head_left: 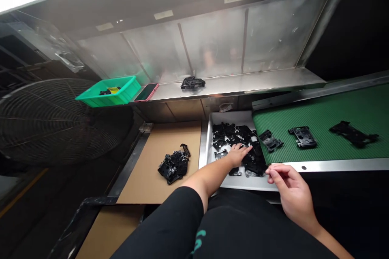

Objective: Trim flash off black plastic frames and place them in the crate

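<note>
My left hand (238,156) reaches into a white tray (214,118), its fingers spread over black plastic parts (226,131) heaped there. Whether its fingertips touch a part is hard to tell. Beside the tray's front right corner, my right hand (291,188) is held with thumb and forefinger pinched together; anything between the fingertips is too small to name. Three black parts lie apart on the green ribbed conveyor belt (325,118) to the right: one near the tray (270,141), one in the middle (303,136) and one farther right (354,133).
Left of the tray, a cardboard sheet (154,139) holds a pile of black parts (174,166). On the metal shelf (255,81) are a green bin (129,91), a phone (146,92) and more black parts (193,83). A large fan (60,121) stands at left.
</note>
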Motion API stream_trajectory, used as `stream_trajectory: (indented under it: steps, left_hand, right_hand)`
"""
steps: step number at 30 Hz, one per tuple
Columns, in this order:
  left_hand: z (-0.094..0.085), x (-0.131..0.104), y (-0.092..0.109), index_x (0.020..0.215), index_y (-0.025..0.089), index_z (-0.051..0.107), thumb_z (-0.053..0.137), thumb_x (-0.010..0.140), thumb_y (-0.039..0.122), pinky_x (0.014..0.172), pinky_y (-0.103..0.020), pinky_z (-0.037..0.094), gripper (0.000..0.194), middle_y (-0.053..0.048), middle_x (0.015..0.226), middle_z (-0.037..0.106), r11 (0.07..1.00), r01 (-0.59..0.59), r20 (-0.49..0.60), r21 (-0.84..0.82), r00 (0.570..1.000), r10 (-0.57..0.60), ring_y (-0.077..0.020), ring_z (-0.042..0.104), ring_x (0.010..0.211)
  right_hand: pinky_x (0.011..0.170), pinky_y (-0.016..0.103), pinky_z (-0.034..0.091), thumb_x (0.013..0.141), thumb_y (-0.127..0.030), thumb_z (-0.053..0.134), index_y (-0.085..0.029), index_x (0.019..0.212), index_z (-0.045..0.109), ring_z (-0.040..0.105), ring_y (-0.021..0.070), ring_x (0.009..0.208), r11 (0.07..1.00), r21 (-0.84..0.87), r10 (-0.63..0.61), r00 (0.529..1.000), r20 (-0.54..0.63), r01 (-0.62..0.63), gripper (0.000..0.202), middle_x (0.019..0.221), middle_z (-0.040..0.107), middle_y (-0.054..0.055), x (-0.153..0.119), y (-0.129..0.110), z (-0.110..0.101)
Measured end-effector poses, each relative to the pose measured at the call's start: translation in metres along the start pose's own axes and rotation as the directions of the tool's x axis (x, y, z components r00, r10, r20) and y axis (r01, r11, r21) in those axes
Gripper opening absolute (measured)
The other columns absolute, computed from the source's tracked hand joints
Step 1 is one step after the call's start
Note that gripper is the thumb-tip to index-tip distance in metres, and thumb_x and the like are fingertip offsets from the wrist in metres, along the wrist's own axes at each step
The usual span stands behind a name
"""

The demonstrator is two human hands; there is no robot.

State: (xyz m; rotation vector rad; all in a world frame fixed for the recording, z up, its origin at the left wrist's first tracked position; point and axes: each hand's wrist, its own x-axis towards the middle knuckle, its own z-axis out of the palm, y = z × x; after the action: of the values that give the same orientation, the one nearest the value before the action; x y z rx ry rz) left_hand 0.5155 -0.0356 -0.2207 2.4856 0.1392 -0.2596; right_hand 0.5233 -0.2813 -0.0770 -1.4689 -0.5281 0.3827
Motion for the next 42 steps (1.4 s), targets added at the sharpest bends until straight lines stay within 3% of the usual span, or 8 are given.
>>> stream_trajectory:
  steps: [6, 9, 13, 16, 21, 26, 35, 42]
  left_hand:
    - [-0.003, -0.016, -0.002, 0.162, 0.018, 0.041, 0.078, 0.070, 0.010, 0.133, -0.064, 0.000, 0.100, -0.020, 0.160, 0.050, 0.968, 0.062, -0.082, -0.241, 0.993, -0.084, -0.0427, 0.020, 0.163]
    - [-0.010, -0.034, 0.004, 0.158, 0.022, 0.044, 0.080, 0.074, 0.025, 0.133, -0.062, 0.012, 0.092, -0.018, 0.156, 0.052, 0.870, 0.110, -0.139, -0.480, 0.970, -0.200, -0.0412, 0.030, 0.158]
    - [-0.015, -0.065, 0.028, 0.162, 0.022, 0.030, 0.043, 0.098, 0.055, 0.108, -0.049, 0.051, 0.073, -0.013, 0.124, 0.069, 0.535, 0.102, -0.093, -0.839, 0.941, -0.325, -0.0319, 0.068, 0.123]
    - [-0.021, -0.091, 0.057, 0.155, 0.023, 0.036, 0.023, 0.099, 0.072, 0.086, -0.039, 0.057, 0.077, -0.009, 0.104, 0.071, 0.215, 0.057, -0.016, -0.975, 0.946, -0.323, -0.0263, 0.076, 0.096]
    - [-0.042, -0.129, 0.101, 0.141, 0.026, 0.051, 0.035, 0.090, 0.089, 0.085, -0.040, 0.058, 0.082, -0.005, 0.090, 0.071, -0.138, -0.016, 0.014, -0.990, 0.977, -0.214, -0.0233, 0.075, 0.081]
    - [-0.055, -0.151, 0.120, 0.136, 0.027, 0.058, 0.051, 0.095, 0.076, 0.085, -0.041, 0.057, 0.064, -0.006, 0.091, 0.074, -0.358, -0.089, -0.048, -0.930, 0.991, -0.122, -0.0250, 0.077, 0.082]
    - [-0.051, -0.167, 0.124, 0.137, 0.030, 0.062, 0.042, 0.102, 0.068, 0.087, -0.039, 0.057, 0.055, -0.005, 0.091, 0.074, -0.378, -0.098, -0.076, -0.921, 0.995, -0.072, -0.0234, 0.078, 0.082]
    - [-0.047, -0.168, 0.123, 0.138, 0.031, 0.060, 0.039, 0.103, 0.069, 0.085, -0.039, 0.058, 0.056, -0.005, 0.093, 0.075, -0.339, -0.082, -0.076, -0.937, 0.997, -0.031, -0.0251, 0.079, 0.085]
  right_hand:
    - [0.068, 0.031, 0.058, 0.096, -0.041, 0.077, -0.022, 0.098, 0.074, 0.063, 0.0175, 0.074, 0.999, -0.014, 0.039, 0.997, -0.069, -0.040, 0.019, 0.098, 0.071, 0.007, -0.009, 0.006, -0.012]
    - [0.069, 0.032, 0.058, 0.095, -0.043, 0.077, -0.023, 0.097, 0.074, 0.064, 0.0180, 0.075, 0.999, -0.015, 0.041, 0.996, -0.080, -0.043, 0.021, 0.097, 0.071, 0.006, -0.006, 0.005, -0.014]
    - [0.069, 0.032, 0.058, 0.096, -0.043, 0.076, -0.023, 0.097, 0.074, 0.063, 0.0171, 0.074, 1.000, -0.005, 0.022, 0.998, -0.065, -0.022, 0.021, 0.100, 0.071, 0.006, 0.002, 0.000, -0.010]
    - [0.070, 0.032, 0.058, 0.097, -0.042, 0.075, -0.023, 0.096, 0.074, 0.063, 0.0168, 0.075, 1.000, 0.013, -0.001, 1.000, -0.022, 0.002, 0.019, 0.100, 0.070, 0.006, 0.009, -0.006, -0.001]
    - [0.075, 0.033, 0.058, 0.097, -0.040, 0.076, -0.024, 0.095, 0.073, 0.066, 0.0190, 0.082, 0.998, 0.036, -0.054, 0.998, 0.024, 0.053, 0.016, 0.099, 0.070, 0.006, 0.020, -0.016, 0.016]
    - [0.075, 0.034, 0.059, 0.096, -0.040, 0.077, -0.024, 0.094, 0.073, 0.066, 0.0203, 0.083, 0.995, 0.063, -0.087, 0.995, 0.055, 0.084, 0.017, 0.098, 0.071, 0.007, 0.028, -0.021, 0.032]
    - [0.063, 0.036, 0.062, 0.095, -0.044, 0.076, -0.026, 0.092, 0.071, 0.069, 0.0208, 0.075, 0.995, 0.099, -0.037, 0.986, 0.160, 0.021, 0.019, 0.096, 0.071, 0.006, 0.021, -0.028, 0.048]
    - [0.038, 0.032, 0.056, 0.096, -0.042, 0.075, -0.026, 0.096, 0.067, 0.064, 0.0157, 0.054, 0.960, 0.244, 0.065, 0.955, 0.291, -0.140, 0.018, 0.099, 0.066, 0.004, 0.016, -0.024, 0.051]
